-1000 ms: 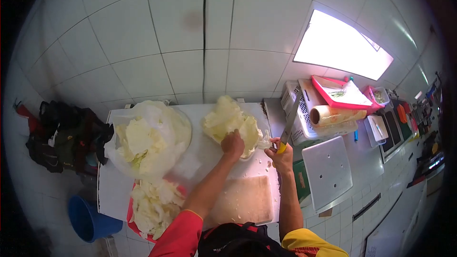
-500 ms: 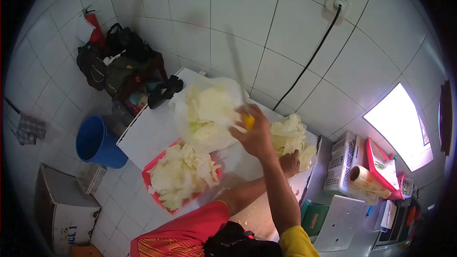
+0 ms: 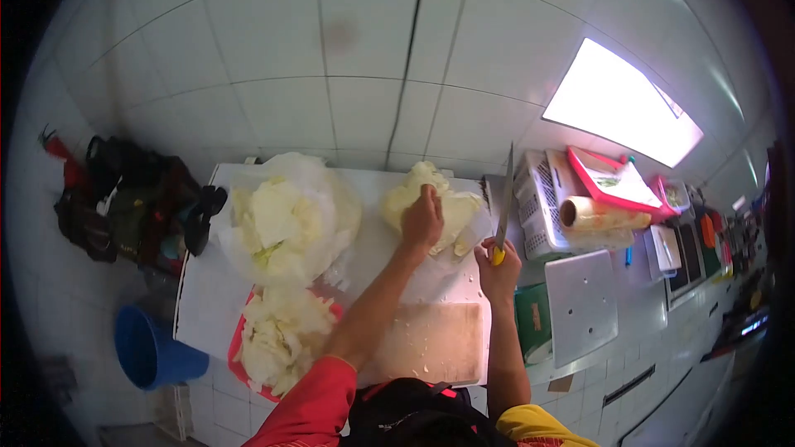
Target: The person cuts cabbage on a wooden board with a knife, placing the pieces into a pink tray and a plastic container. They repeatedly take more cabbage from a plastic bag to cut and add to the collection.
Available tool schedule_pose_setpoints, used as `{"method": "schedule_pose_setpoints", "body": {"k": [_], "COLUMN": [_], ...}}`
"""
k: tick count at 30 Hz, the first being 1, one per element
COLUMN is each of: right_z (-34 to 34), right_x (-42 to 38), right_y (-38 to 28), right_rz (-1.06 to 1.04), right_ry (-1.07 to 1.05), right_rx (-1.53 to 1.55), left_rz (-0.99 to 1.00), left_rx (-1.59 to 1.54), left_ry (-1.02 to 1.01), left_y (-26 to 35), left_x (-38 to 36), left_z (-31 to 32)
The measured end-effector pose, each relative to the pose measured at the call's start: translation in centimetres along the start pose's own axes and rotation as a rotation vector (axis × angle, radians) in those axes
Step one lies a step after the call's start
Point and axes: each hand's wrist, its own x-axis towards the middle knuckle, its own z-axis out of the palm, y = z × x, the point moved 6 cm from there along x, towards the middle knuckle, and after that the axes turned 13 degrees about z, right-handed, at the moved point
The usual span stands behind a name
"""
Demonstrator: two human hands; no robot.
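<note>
My right hand (image 3: pixel 499 271) is closed around the yellow handle of a long knife (image 3: pixel 503 219), its blade pointing up toward the wall. Farther left, my left hand (image 3: pixel 423 222) rests on a pile of pale cabbage leaves (image 3: pixel 454 211) at the back of the white table (image 3: pixel 199 281); its fingertips are hard to make out. A clear plastic bag (image 3: pixel 331 199) of cabbage lies at the back left. Below it, a red basket (image 3: pixel 240 353) holds torn leaves. Nearest my body lies a cutting board (image 3: pixel 439 339) with small scraps on it.
A blue bin (image 3: pixel 157 352) stands on the floor at the left, below dark bags (image 3: pixel 137 211). To the right are a white crate (image 3: pixel 537 215), a film roll (image 3: pixel 604 215), a red tray (image 3: pixel 596 178), a green box (image 3: pixel 532 319) and a metal plate (image 3: pixel 584 306).
The view has turned to the right. My right hand has moved with the knife from near the plastic bag to the table's right side. The cutting board now shows more fully between my arms.
</note>
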Motion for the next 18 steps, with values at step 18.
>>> {"method": "schedule_pose_setpoints", "body": {"k": [18], "right_z": [9.5], "right_x": [7.6], "right_y": [10.6], "right_rz": [0.336], "right_ry": [-0.178], "right_rx": [0.327], "left_rz": [0.015], "left_rx": [0.220], "left_ry": [-0.159], "left_y": [2.9], "left_x": [2.4], "left_z": [-4.0]}}
